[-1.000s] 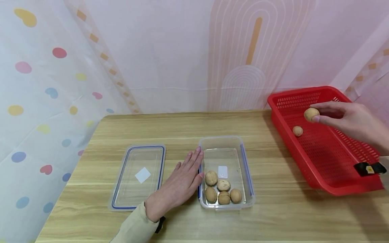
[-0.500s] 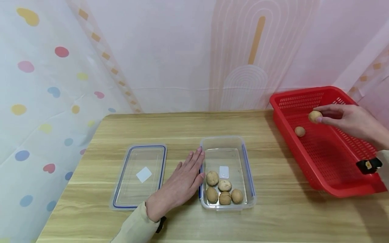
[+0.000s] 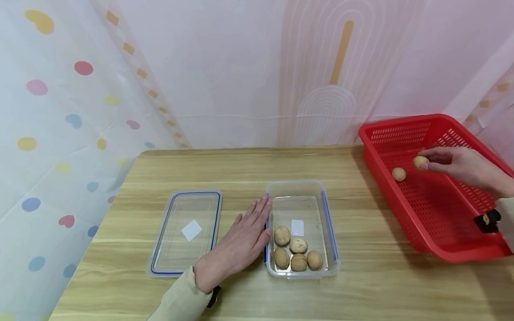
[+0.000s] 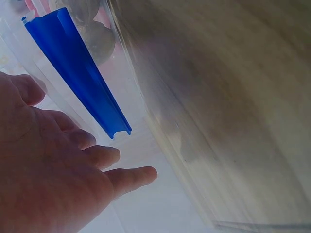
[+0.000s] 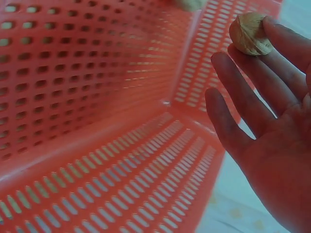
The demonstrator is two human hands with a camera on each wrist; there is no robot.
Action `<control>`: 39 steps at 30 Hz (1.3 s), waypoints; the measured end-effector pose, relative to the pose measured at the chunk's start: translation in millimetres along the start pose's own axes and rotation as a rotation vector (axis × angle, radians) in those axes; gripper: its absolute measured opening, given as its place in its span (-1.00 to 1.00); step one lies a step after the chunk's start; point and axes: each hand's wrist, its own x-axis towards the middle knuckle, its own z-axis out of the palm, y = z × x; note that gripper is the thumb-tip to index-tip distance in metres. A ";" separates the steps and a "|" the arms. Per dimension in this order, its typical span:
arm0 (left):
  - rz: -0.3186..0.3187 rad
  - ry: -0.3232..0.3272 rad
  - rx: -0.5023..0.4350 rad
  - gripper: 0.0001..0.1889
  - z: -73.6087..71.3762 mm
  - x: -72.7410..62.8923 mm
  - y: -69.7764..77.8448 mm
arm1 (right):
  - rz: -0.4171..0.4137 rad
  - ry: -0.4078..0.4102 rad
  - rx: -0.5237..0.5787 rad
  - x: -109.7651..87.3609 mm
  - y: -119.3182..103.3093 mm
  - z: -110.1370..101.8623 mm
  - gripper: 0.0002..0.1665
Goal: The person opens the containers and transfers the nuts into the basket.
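Over the red basket (image 3: 425, 232) my right hand (image 3: 467, 167) pinches a walnut (image 3: 420, 162) between thumb and fingertips; the right wrist view shows the same walnut (image 5: 250, 34) with the other fingers spread. Another walnut (image 3: 399, 174) lies on the basket floor to the left. My left hand (image 3: 241, 240) rests with straight fingers along the left side of a clear plastic box (image 3: 329, 227). Several walnuts (image 3: 299, 262) sit at the near end of that box, beside a small white packet (image 3: 297, 228). The left wrist view shows the box's blue clip (image 4: 77, 73) close to the fingers.
A clear lid (image 3: 186, 249) with a blue seal and a white square label (image 3: 191, 230) lies on the wooden table (image 3: 241, 169), left of the box. A patterned cloth (image 3: 233, 71) hangs behind the table.
My right hand has gone slightly lower in the basket, still holding the walnut. The left hand stays against the box. The whole head view has shifted a little.
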 end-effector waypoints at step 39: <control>0.007 -0.013 -0.001 -0.32 -1.5 -1.8 1.8 | -0.024 -0.143 -0.049 6.4 15.4 28.8 -0.39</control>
